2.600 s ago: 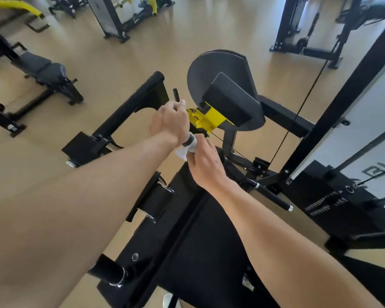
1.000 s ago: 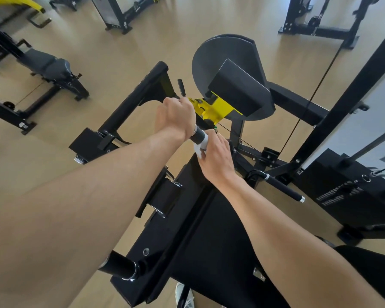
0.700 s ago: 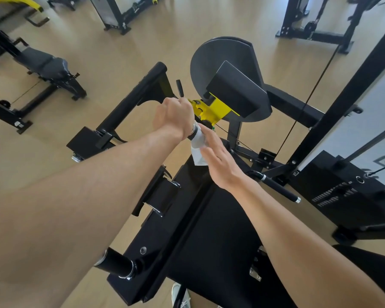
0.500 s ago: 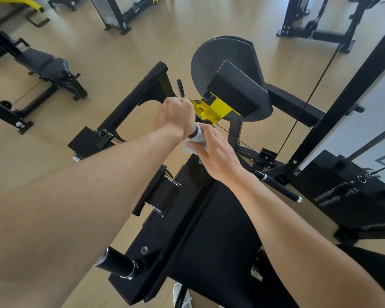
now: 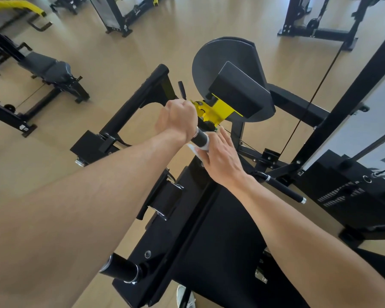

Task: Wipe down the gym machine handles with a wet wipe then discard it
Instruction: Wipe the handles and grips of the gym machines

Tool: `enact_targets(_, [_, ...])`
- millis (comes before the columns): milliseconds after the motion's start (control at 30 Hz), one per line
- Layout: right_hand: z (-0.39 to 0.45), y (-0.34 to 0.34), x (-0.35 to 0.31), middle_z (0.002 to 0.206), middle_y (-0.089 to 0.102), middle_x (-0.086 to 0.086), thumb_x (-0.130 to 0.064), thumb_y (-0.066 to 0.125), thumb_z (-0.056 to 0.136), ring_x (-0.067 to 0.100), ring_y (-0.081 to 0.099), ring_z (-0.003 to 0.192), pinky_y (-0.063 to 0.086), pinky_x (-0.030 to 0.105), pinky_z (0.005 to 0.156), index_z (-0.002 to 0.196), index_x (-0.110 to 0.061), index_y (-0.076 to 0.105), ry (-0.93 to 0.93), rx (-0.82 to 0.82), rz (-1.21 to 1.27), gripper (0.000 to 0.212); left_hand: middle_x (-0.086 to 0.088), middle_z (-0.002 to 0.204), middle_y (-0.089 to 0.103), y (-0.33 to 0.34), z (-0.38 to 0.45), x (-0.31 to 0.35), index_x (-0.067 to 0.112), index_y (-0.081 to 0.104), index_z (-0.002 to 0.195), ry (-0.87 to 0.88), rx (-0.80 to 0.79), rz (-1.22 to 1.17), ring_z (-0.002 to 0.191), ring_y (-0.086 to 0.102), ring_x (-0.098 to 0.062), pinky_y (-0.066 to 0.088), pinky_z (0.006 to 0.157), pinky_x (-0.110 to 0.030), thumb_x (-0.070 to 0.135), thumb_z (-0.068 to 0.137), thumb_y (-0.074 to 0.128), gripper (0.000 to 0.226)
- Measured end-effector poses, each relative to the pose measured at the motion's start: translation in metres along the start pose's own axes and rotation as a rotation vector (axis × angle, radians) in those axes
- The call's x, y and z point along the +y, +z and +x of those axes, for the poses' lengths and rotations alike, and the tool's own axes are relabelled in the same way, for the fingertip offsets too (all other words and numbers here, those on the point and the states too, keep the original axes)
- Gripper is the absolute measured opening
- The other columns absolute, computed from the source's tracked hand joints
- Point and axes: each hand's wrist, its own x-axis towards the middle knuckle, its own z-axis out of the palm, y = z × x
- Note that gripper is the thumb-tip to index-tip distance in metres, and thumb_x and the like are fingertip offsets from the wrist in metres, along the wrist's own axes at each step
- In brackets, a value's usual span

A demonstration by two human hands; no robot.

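Handles of the black gym machine [image 5: 200, 230] stand at frame centre: the near handle [image 5: 201, 137], a black grip with a chrome collar, runs between both hands; a second handle [image 5: 282, 188] projects to the right, untouched. A yellow bracket [image 5: 216, 110] sits just beyond the near handle, below the grey pad [image 5: 238, 94]. The left hand [image 5: 178, 121] is clenched round the handle's upper part, hiding it. The right hand [image 5: 220, 156] lies with fingers straight and together against the handle's lower end, pressing the wet wipe [image 5: 195, 148] to it. Most of the wipe is hidden under the palm; only a white edge shows at the thumb side. Half a second ago the right fingers wrapped the grip more closely; they now lie flatter. The left hand's hold is unchanged.
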Motion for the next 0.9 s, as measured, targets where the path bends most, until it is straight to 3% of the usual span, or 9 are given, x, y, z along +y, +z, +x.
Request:
enact_targets(133, [0.021,-0.014,-0.033,0.098,0.07,0.008,-0.023,0.071,0.092,0.022,0.062,0.101,0.023,0.032,0.118,0.108,-0.002,0.061,-0.118,0.168,0.077,0.029,-0.005,0.118,0.067,0.002,0.0,-0.001,0.019,0.071,0.113,0.004,0.032,0.005,0.099,0.059,-0.023,0.047,0.082,-0.033,0.026,0.1,0.033,0.041])
enact_targets(367, [-0.007,0.006,0.005,0.109,0.07,0.005,-0.026,0.069,0.093,0.024,0.064,0.11,0.022,0.045,0.124,0.117,-0.008,0.059,0.071,0.005,-0.069,0.032,-0.01,0.117,0.065,0.0,-0.001,-0.001,0.014,0.068,0.118,0.028,0.008,-0.001,0.097,0.06,-0.026,0.051,0.075,-0.032,0.023,0.1,0.034,0.039])
enact_targets(500, [0.013,-0.008,-0.024,0.104,0.072,0.006,-0.021,0.074,0.089,0.023,0.066,0.105,0.018,0.035,0.122,0.111,-0.006,0.062,-0.002,0.109,0.005,0.029,-0.008,0.113,0.068,0.0,-0.002,0.001,0.017,0.071,0.114,0.01,0.04,-0.007,0.098,0.062,-0.026,0.052,0.082,-0.035,0.025,0.1,0.034,0.041])
enact_targets(667, [0.009,-0.004,-0.029,0.099,0.07,0.008,-0.015,0.078,0.085,0.024,0.067,0.096,0.039,0.044,0.114,0.107,-0.004,0.061,0.025,0.129,0.071,0.029,-0.007,0.11,0.067,0.0,-0.005,0.001,0.018,0.071,0.113,-0.019,0.045,-0.021,0.095,0.061,-0.027,0.053,0.089,-0.04,0.025,0.098,0.034,0.041])
enact_targets(800, [-0.002,0.005,-0.011,0.103,0.07,0.008,-0.014,0.078,0.084,0.027,0.066,0.102,0.032,0.048,0.119,0.111,-0.006,0.062,0.122,0.077,0.03,0.032,-0.008,0.108,0.065,-0.001,-0.006,0.001,0.016,0.07,0.113,-0.009,0.031,-0.03,0.095,0.061,-0.029,0.055,0.089,-0.041,0.025,0.098,0.034,0.04])
enact_targets(900, [0.016,-0.005,-0.031,0.098,0.072,0.007,-0.019,0.079,0.085,0.023,0.066,0.098,0.026,0.035,0.12,0.105,-0.005,0.063,0.027,0.151,0.084,0.029,-0.008,0.112,0.068,0.0,-0.004,0.001,0.018,0.072,0.112,-0.006,0.046,-0.024,0.096,0.061,-0.026,0.052,0.086,-0.036,0.025,0.099,0.034,0.041])
